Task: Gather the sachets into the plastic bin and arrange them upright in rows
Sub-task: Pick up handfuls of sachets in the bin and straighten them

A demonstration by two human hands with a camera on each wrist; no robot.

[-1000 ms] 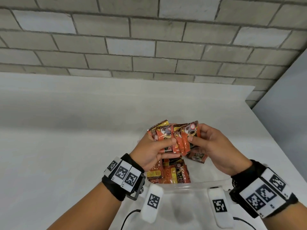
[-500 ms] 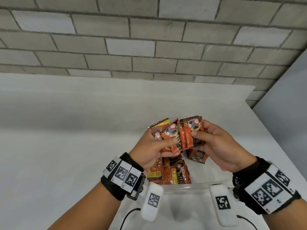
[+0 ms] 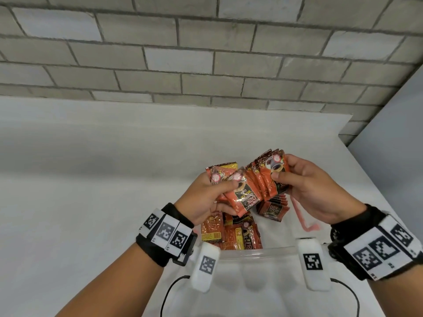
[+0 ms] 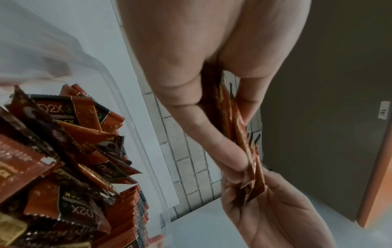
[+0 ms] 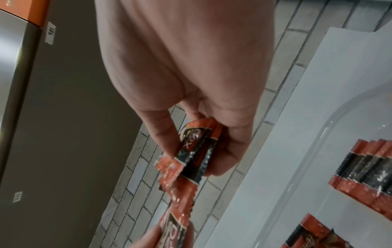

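Both of your hands are clamped on one fanned bundle of orange-and-black sachets (image 3: pixel 258 184) held up over the clear plastic bin (image 3: pixel 256 250): your left hand (image 3: pixel 203 197) curls its thumb across the printed faces at the bundle's left end, and your right hand (image 3: pixel 306 191) pinches the right end between thumb and fingers. Closest to you, the bin's transparent near rim runs between your two wrist bands (image 3: pixel 166 234). Just past it, a loose heap of sachets (image 3: pixel 231 234) lies flat and overlapping in the bin's left part. Further right, under your right hand, a short row of sachets (image 3: pixel 273 208) stands on edge, packed face to face. A pink strip (image 3: pixel 304 219) curls beside that row. Beyond lies the white table (image 3: pixel 91 168), and behind it a grey brick wall (image 3: pixel 206 53).
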